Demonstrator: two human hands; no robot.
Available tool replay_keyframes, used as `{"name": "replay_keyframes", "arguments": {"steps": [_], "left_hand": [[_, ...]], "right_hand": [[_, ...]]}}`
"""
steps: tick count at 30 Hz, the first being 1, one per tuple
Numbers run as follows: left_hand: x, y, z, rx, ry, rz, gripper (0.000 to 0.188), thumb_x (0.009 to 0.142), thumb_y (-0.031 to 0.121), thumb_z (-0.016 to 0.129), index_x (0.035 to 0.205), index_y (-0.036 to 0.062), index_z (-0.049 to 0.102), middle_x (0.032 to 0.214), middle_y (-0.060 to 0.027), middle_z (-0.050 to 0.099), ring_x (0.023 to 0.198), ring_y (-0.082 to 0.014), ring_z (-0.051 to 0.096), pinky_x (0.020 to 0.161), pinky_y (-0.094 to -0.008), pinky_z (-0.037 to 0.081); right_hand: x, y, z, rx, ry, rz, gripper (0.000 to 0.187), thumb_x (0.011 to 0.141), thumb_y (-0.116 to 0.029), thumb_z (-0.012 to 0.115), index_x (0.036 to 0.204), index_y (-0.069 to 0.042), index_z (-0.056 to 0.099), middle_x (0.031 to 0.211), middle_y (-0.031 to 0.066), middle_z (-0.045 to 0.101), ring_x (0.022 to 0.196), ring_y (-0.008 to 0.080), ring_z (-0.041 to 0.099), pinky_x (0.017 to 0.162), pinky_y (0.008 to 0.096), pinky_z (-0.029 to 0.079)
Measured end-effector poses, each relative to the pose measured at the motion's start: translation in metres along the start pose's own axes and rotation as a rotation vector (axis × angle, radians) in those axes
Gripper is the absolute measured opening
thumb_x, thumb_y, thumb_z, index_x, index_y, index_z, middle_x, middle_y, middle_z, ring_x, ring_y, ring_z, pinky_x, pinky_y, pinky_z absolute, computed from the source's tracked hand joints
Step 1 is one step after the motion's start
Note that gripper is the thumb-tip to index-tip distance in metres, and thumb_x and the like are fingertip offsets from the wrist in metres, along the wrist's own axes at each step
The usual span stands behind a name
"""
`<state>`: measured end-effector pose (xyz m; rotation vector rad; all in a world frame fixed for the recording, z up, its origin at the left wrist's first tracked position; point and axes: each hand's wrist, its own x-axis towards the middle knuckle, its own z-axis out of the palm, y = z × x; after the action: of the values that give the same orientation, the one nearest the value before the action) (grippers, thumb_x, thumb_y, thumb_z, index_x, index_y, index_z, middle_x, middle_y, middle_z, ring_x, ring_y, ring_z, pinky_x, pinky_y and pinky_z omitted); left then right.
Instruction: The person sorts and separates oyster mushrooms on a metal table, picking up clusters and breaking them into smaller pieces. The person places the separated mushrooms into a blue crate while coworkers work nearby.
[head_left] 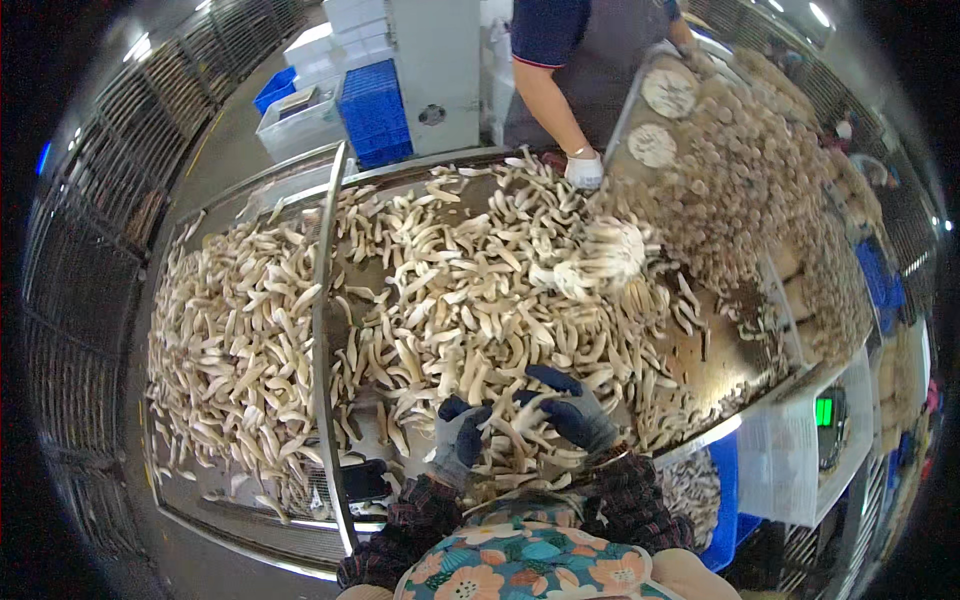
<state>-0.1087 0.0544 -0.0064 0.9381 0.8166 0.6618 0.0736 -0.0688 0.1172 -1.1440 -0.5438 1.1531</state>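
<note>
Pale, elongated mushrooms (500,300) lie heaped across the metal sorting table (685,350) in front of me. Both my hands wear grey gloves with dark blue fingers. At the near edge of the heap, my left hand (460,436) is loosely bent beside some mushrooms, finger and thumb apart. To its right, my right hand (575,412) reaches over the heap with thumb and fingers spread; mushrooms lie between the two hands. A large clustered clump of mushrooms (605,258) sits farther back and looks blurred.
Across the table, a co-worker's white-gloved hand (584,170) touches the heap's far edge. A metal divider (322,300) separates a second heap (235,340) at left. A tilted crate (640,95) and massed brownish clusters (735,190) stand right. A blue bin (728,500) sits below the near edge.
</note>
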Motion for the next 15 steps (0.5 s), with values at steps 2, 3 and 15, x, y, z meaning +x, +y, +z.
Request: {"name": "replay_keyframes", "arguments": {"steps": [2, 3, 15], "left_hand": [[-0.022, 0.068, 0.06, 0.144, 0.01, 0.068, 0.019, 0.082, 0.007, 0.07, 0.071, 0.0115, 0.055, 0.066, 0.0028, 0.052, 0.059, -0.0096, 0.054, 0.051, -0.0268, 0.043], [-0.029, 0.083, 0.079, -0.145, 0.102, -0.092, 0.02, 0.083, 0.009, 0.07, 0.071, 0.0115, 0.055, 0.066, 0.0026, 0.052, 0.06, -0.0098, 0.054, 0.053, -0.0267, 0.044], [0.009, 0.064, 0.029, 0.104, -0.138, -0.127, 0.039, 0.081, -0.006, 0.063, 0.119, 0.0014, 0.057, 0.107, -0.0066, 0.061, 0.087, -0.0132, 0.061, 0.074, -0.0254, 0.05]], "right_hand": [[-0.001, 0.019, -0.029, -0.089, 0.109, -0.083, 0.051, 0.085, -0.016, 0.057, 0.131, 0.003, 0.048, 0.109, 0.0125, 0.066, 0.098, 0.02, 0.065, 0.084, 0.0302, 0.052], [0.002, 0.018, -0.029, -0.111, 0.134, -0.089, 0.048, 0.085, -0.015, 0.058, 0.129, 0.003, 0.05, 0.106, 0.0125, 0.066, 0.095, 0.0198, 0.065, 0.083, 0.0302, 0.052], [0.027, 0.015, -0.055, -0.513, 0.143, 0.001, 0.067, 0.079, -0.037, 0.075, 0.131, -0.004, 0.048, 0.117, 0.012, 0.057, 0.1, 0.0191, 0.057, 0.085, 0.0344, 0.047]]}}
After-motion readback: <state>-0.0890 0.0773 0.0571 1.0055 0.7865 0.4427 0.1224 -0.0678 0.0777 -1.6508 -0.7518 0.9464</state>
